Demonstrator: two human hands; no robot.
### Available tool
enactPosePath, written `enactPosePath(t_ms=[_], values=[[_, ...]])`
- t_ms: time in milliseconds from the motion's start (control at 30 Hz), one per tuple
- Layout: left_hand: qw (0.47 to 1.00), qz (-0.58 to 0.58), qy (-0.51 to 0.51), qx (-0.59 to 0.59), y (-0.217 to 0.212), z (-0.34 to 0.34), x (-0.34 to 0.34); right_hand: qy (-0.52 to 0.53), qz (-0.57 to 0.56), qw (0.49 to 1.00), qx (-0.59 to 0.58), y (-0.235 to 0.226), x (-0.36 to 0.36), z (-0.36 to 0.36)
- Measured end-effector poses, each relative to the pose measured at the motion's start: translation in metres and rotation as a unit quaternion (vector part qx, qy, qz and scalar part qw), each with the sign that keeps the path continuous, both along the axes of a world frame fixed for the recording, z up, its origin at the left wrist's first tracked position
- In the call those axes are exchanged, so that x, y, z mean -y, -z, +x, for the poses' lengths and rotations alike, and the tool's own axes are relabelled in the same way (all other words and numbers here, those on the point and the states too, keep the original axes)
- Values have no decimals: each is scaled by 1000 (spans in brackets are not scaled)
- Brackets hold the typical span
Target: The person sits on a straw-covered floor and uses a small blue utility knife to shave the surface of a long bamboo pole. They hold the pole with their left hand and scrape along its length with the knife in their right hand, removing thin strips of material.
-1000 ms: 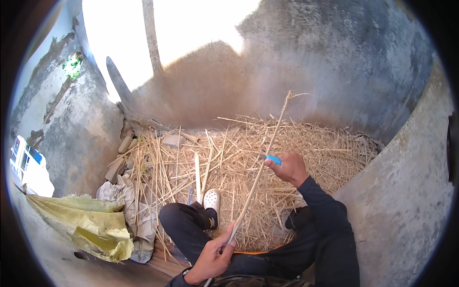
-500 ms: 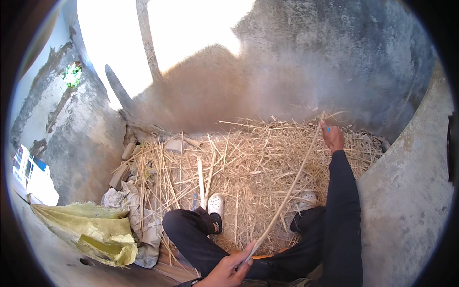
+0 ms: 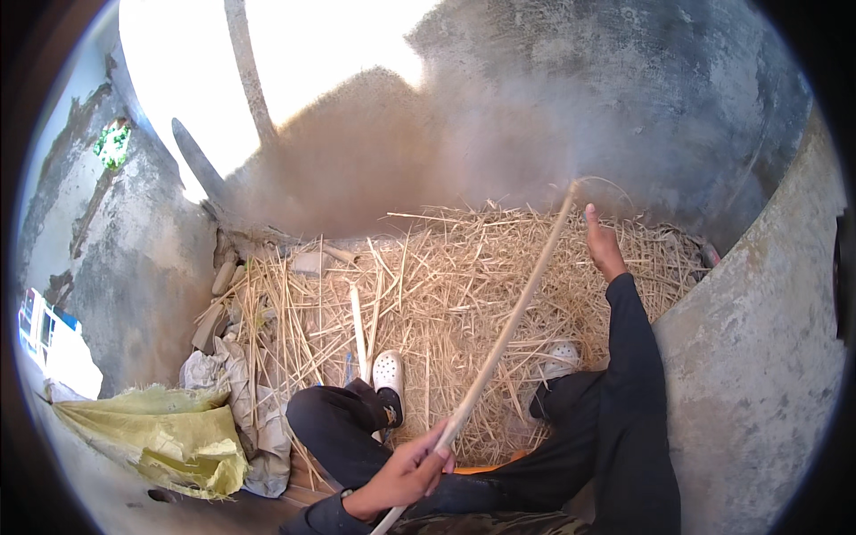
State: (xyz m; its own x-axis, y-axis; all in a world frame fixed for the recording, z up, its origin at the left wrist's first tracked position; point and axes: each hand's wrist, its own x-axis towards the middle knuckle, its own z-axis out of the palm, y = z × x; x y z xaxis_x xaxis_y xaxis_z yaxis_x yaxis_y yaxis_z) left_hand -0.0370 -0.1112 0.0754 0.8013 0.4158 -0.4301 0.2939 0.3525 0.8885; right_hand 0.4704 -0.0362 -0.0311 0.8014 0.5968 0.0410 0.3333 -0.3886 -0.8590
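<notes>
A long pale strip of bamboo or cane (image 3: 510, 337) runs slantwise from the lower middle up to the far wall. My left hand (image 3: 403, 474) is closed round its lower part, with the near end sticking out below. From the far tip a thin curled sliver (image 3: 611, 185) bends away to the right. My right hand (image 3: 605, 248) is stretched out close to that tip, apart from the strip, thumb pointing up and fingers curled. What those fingers hold, if anything, I cannot make out.
Shavings and split strips (image 3: 473, 294) cover the floor around my white clogs (image 3: 388, 372). A yellow woven sack (image 3: 152, 432) and crumpled grey cloth (image 3: 267, 446) lie at the left. Concrete walls (image 3: 535, 107) enclose the space, with a low ledge (image 3: 740, 383) on the right.
The strip's tip has come away from my right hand and risen a little. My left hand has shifted left and grips further along the strip. The view has moved slightly.
</notes>
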Motion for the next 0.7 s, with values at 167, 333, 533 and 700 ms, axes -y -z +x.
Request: enactPosePath(t_ms=[167,333,533,700], values=[[997,50,-43,32,17,21,-36,-167,-11,982,85,-46,2,-87],[992,95,-60,55,28,41,-85,-280,-26,935,218,-53,5,-174],[990,127,-62,12,31,82,-147,-283,1,937,204,-57,10,-189],[992,128,22,2,49,106,-177,-264,-60,933,235,-48,6,-178]])
